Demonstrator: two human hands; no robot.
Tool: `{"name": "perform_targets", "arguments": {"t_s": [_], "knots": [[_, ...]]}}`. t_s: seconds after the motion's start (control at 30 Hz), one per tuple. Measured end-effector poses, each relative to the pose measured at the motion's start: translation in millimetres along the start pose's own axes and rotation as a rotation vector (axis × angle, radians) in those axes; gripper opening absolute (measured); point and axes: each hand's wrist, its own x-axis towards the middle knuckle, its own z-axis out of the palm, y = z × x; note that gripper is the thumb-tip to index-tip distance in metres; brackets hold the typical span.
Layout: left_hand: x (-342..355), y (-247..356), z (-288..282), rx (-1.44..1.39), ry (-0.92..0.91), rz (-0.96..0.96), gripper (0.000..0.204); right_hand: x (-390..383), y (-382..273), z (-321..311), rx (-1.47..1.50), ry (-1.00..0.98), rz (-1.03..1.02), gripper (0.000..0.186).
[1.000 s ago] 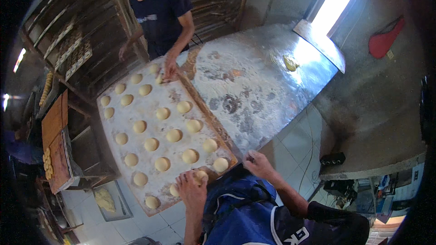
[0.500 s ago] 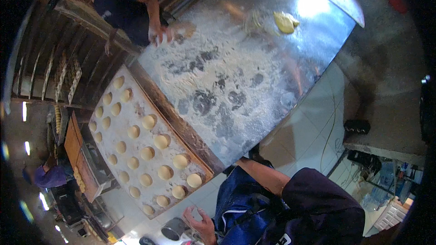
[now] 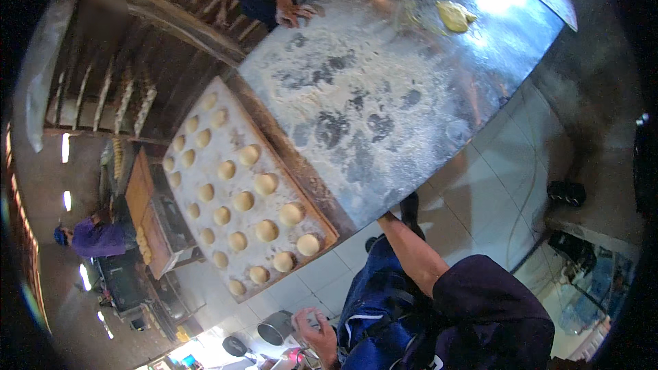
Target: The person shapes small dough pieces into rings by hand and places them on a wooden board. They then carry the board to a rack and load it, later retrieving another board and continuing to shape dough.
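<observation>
My left hand (image 3: 317, 334) is held low, below the near end of a floured board (image 3: 284, 164). Its fingers are loosely curled and apart, with nothing visible in them. Rows of round, pale dough balls (image 3: 266, 230) sit spaced out on that board. My right forearm (image 3: 415, 253) reaches to the near corner of the metal table (image 3: 384, 199); the table edge hides my right hand, so its fingers do not show. White flour (image 3: 301, 92) is spread across the tabletop, and a lump of yellow dough (image 3: 455, 16) lies at its far right.
Across the table, a co-worker's hand (image 3: 295, 14) rests at the floured edge. Another person in purple (image 3: 103, 236) stands at the far left near a wooden board (image 3: 144, 199). A metal pot (image 3: 275, 329) is beside my left hand. Tiled floor (image 3: 473, 192) lies right of the table.
The view has shifted, so the table and board appear farther right and higher. My left hand's fingers look more curled than before. The dough balls keep their places on the board.
</observation>
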Motion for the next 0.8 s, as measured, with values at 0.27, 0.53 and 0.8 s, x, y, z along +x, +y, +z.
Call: {"name": "perform_targets", "arguments": {"t_s": [0.27,0.53,0.8], "knots": [[-28.5,-223.7,51.3,-0.594,-0.424,-0.545,0.03,-41.4,50.4,-28.4,0.106,0.261,0.063,0.044],[27.3,-269.8,92.7,-1.479,-0.708,-0.841,0.073,-276.0,119.1,-132.5,0.274,0.505,0.23,0.053],[-7.3,-200.2,66.7,-1.296,-0.835,-0.387,0.062,-389.0,129.5,-268.7,0.261,0.24,-0.29,0.061]]}}
